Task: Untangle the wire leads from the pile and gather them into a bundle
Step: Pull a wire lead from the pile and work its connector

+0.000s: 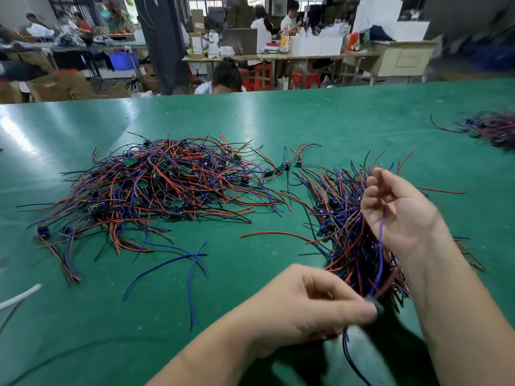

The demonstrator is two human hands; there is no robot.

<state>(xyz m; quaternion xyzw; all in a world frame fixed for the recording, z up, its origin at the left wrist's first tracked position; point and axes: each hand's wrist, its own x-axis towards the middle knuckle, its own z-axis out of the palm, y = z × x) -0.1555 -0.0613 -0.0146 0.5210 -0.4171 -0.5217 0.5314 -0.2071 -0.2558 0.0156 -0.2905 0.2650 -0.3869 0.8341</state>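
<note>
The left hand (315, 305) pinches the black end of a purple wire lead (379, 254). The right hand (401, 210) curls its grip round the top, over the bundle (348, 246) on the table (306, 121).

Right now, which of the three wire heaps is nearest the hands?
The near-right heap, partly hidden by the right hand; the big central pile and the far-right heap lie apart.

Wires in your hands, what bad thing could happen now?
1. The purple lead runs from the left hand up across the right hand, right by the bundle; pulling it might drag other wires out.
2. The grip on its blurred dark end looks like a small pinch, so it may slip.
3. The blue wires lie loose beside the left hand, and a sweep could scatter them.
</note>
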